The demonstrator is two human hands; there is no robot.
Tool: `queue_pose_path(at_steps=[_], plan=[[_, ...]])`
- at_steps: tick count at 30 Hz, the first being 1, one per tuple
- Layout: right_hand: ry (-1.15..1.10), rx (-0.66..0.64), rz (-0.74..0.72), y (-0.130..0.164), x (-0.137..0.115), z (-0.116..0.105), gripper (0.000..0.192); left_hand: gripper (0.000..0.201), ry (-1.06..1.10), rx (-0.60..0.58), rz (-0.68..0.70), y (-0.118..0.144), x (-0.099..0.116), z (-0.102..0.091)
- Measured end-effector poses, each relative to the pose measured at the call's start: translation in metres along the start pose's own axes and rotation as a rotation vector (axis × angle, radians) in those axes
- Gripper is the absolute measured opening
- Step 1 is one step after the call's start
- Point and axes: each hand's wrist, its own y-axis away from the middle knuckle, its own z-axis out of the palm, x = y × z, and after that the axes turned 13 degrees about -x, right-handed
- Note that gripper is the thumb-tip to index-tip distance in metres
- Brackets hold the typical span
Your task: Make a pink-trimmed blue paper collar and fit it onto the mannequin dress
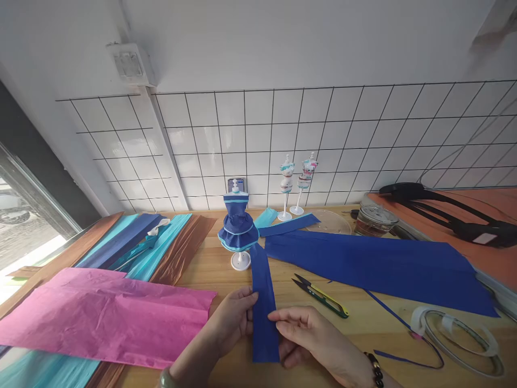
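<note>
Head view: left hand (231, 319) enters from 7 o'clock, fingers curled, pinching the left edge of the blue paper strip (263, 302). Right hand (307, 335) comes from 5 o'clock, thumb and fingers closed on the strip's right edge. The strip lies flat on the tabletop (363, 323), narrow, dark blue, running toward 12 o'clock, ending beside the dress mannequin (238, 229). Snips (321, 295) lie at 2 o'clock.

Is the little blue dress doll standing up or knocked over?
Standing up. The doll sits straight on its white foot on the table.
</note>
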Motion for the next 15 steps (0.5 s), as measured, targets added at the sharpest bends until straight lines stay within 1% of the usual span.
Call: queue_pose_path(at_steps=[3, 7, 9, 11, 13, 15], plan=[[0.011, 0.011, -0.008, -0.002, 0.002, -0.002, 0.041, 0.026, -0.037, 0.007, 0.018, 0.001, 0.0, 0.004], [-0.023, 0.103, -0.041, -0.005, 0.004, -0.009, 0.034, 0.034, -0.076, 0.038, 0.088, 0.001, 0.002, 0.008], [-0.038, 0.126, -0.063, -0.006, 0.004, -0.012, 0.032, 0.036, -0.135, 0.017, 0.108, 0.001, 0.002, 0.009], [-0.032, 0.152, -0.075, -0.006, 0.003, -0.014, 0.03, 0.038, -0.231, -0.047, 0.108, 0.003, 0.001, 0.01], [0.005, 0.179, -0.083, -0.006, 0.003, -0.016, 0.029, 0.037, -0.31, -0.16, 0.074, 0.007, 0.001, 0.011], [0.072, 0.193, -0.108, -0.007, 0.004, -0.017, 0.026, 0.034, -0.328, -0.283, 0.01, 0.011, 0.0, 0.013]])
